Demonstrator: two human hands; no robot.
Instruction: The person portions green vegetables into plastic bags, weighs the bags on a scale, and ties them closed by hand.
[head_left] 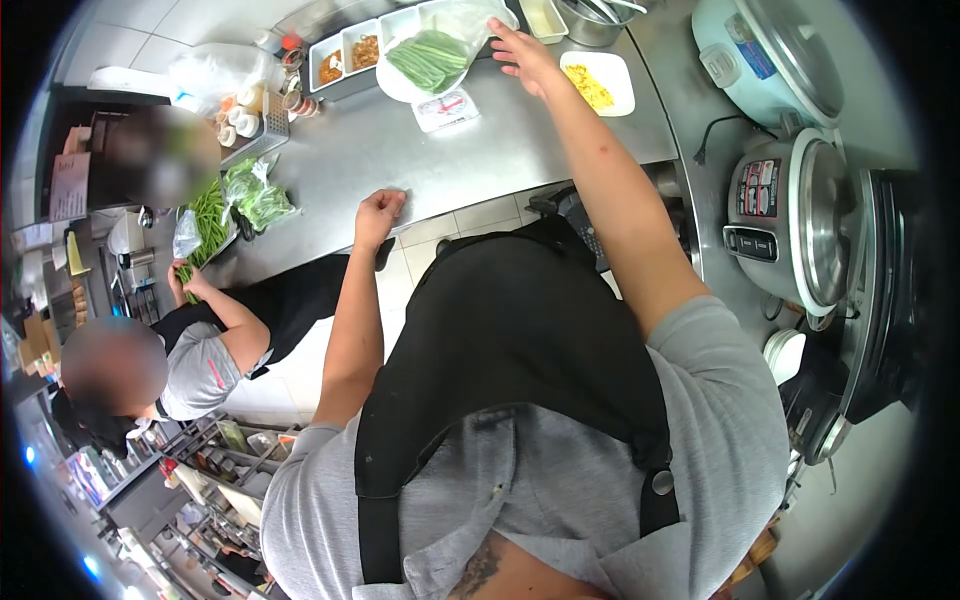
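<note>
My right hand reaches over the far side of the steel counter with its fingers apart, holding nothing. Just left of it, a clear plastic bag lies over cut green beans on a white plate on a kitchen scale. The fingertips are close to the bag; whether they touch it I cannot tell. Right of this hand stands a square white dish with yellow food. My left hand is curled closed near the counter's front edge, with no object visible in it.
White containers of reddish-brown food line the back. A co-worker at the left holds long green beans, beside bagged leafy greens. A basket of bottles stands behind. Two large cookers stand on the right counter.
</note>
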